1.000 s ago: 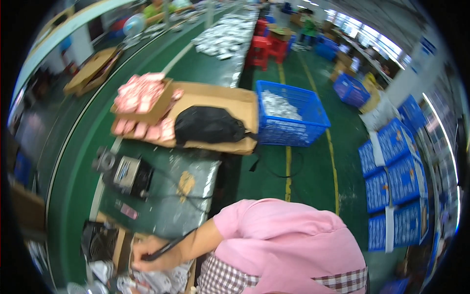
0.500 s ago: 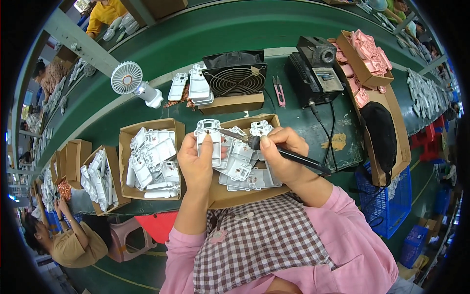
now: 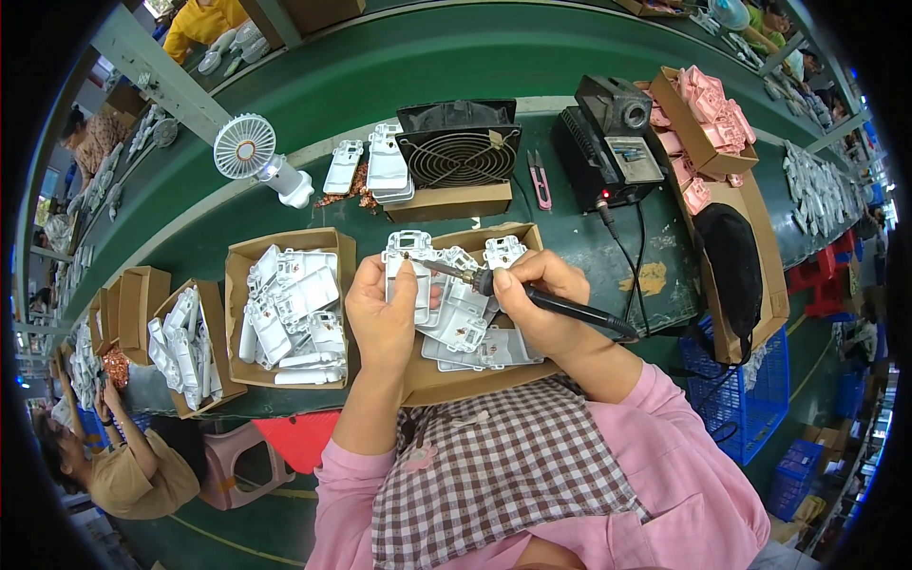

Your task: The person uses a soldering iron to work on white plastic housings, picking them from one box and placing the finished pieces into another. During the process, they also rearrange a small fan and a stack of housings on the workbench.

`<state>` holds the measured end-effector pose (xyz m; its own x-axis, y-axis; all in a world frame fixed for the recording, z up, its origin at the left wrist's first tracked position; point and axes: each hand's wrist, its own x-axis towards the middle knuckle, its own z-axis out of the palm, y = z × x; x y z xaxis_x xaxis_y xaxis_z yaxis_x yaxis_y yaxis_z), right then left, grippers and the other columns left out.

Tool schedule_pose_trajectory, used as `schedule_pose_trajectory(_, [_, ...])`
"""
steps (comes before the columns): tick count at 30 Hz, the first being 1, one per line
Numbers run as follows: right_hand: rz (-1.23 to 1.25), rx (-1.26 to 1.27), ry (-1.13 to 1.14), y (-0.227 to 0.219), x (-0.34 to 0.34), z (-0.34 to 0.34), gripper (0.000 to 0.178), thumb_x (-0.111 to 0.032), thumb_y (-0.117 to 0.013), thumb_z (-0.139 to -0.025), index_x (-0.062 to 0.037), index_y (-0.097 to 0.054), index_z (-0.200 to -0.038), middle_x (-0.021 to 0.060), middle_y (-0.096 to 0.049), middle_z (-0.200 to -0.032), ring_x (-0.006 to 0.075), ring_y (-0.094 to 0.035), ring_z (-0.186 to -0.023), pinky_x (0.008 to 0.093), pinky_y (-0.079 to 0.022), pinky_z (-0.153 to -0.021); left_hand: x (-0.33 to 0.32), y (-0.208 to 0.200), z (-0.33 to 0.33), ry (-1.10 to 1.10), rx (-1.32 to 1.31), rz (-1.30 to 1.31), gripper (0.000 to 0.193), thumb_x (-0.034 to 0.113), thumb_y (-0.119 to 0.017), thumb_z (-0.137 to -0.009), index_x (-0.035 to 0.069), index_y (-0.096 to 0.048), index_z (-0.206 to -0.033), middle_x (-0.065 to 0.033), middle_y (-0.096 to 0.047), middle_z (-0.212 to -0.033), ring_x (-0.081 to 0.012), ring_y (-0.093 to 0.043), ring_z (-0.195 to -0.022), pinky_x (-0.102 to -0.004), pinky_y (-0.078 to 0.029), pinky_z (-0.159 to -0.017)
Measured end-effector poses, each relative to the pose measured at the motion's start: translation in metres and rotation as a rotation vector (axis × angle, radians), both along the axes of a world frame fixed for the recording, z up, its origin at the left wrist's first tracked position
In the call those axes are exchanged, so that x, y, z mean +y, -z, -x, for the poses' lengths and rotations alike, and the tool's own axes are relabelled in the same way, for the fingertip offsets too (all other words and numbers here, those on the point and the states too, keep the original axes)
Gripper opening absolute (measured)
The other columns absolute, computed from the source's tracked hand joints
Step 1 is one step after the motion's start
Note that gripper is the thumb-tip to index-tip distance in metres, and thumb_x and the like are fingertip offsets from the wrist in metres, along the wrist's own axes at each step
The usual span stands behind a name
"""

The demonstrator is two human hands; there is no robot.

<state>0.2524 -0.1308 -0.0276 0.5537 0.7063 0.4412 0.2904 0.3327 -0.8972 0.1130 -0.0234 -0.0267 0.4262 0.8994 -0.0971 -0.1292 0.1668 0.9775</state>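
Between the fingers and thumb of my left hand (image 3: 382, 306) is a white plastic housing (image 3: 408, 244), held upright above a cardboard box (image 3: 446, 385) of similar parts. My right hand (image 3: 543, 296) grips a soldering iron (image 3: 579, 311) by its black handle. The iron's tip points left and meets the housing near its upper end, by my left thumb; whether it touches, I cannot tell. More white housings (image 3: 463, 323) lie under both hands, some with small copper-coloured bits on them.
Left of my hands stands a cardboard box of white parts (image 3: 294, 304). Behind are a black square fan (image 3: 461, 157), a small white fan (image 3: 245, 147), pink-handled snips (image 3: 540, 180) and a black soldering station (image 3: 608, 142). Its cable (image 3: 627, 256) runs along the right. A co-worker (image 3: 142, 465) sits at left.
The housing and the iron's tip have shifted very slightly; both grips are the same. A red light now shows on the soldering station. The whole view has moved a little.
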Motion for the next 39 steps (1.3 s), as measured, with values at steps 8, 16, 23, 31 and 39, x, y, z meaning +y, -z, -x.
schedule_pose_trajectory(8, [0.03,-0.007,0.007,-0.0036,-0.0004,0.0011,0.014,-0.006,-0.069,-0.082,-0.0008,-0.059,-0.074,0.0053,-0.061,-0.063,0.0084,-0.055,-0.054,0.0237,-0.042,-0.048,-0.0008,-0.0003,0.001,0.013,-0.008,-0.006,0.007,0.008,-0.053,-0.095,0.001,-0.055,-0.097,-0.0091,-0.067,-0.082,-0.0116,-0.064,-0.06,-0.0227,-0.054,-0.054])
schedule_pose_trajectory(16, [0.032,-0.025,0.006,-0.004,-0.0006,0.0013,0.015,-0.007,-0.069,-0.082,-0.0008,-0.059,-0.074,0.005,-0.061,-0.063,0.0081,-0.055,-0.054,0.0239,-0.042,-0.048,-0.0008,-0.0004,0.0014,0.018,0.006,-0.009,0.007,0.008,-0.053,-0.095,0.001,-0.054,-0.096,-0.0091,-0.067,-0.082,-0.0113,-0.064,-0.06,-0.0223,-0.054,-0.054])
schedule_pose_trajectory(23, [-0.068,0.063,0.011,0.0049,0.001,0.0007,0.014,-0.008,-0.069,-0.084,-0.0007,-0.059,-0.076,0.0045,-0.062,-0.065,0.0072,-0.055,-0.057,0.0227,-0.042,-0.05,-0.0008,-0.0006,0.001,0.024,0.019,-0.006,0.008,0.008,-0.053,-0.095,0.0,-0.054,-0.096,-0.0105,-0.068,-0.085,-0.0121,-0.065,-0.062,-0.0227,-0.054,-0.055])
schedule_pose_trajectory(31, [-0.031,0.045,-0.002,0.0007,-0.0002,0.0002,0.014,-0.007,-0.069,-0.084,-0.0004,-0.059,-0.077,0.0042,-0.062,-0.066,0.0061,-0.054,-0.058,0.0219,-0.043,-0.051,-0.0005,0.004,0.0018,0.045,0.034,-0.033,0.009,0.008,-0.053,-0.094,-0.001,-0.055,-0.096,-0.0113,-0.068,-0.085,-0.012,-0.065,-0.063,-0.0227,-0.054,-0.056])
schedule_pose_trajectory(39, [-0.016,0.022,-0.003,0.0005,-0.0012,0.0001,0.014,-0.008,-0.069,-0.085,-0.0007,-0.059,-0.077,0.004,-0.062,-0.065,0.0059,-0.054,-0.057,0.022,-0.043,-0.05,-0.0015,0.0074,0.0026,0.049,0.06,-0.058,0.009,0.008,-0.053,-0.094,-0.001,-0.055,-0.098,-0.0111,-0.068,-0.084,-0.0119,-0.065,-0.063,-0.0227,-0.054,-0.056])
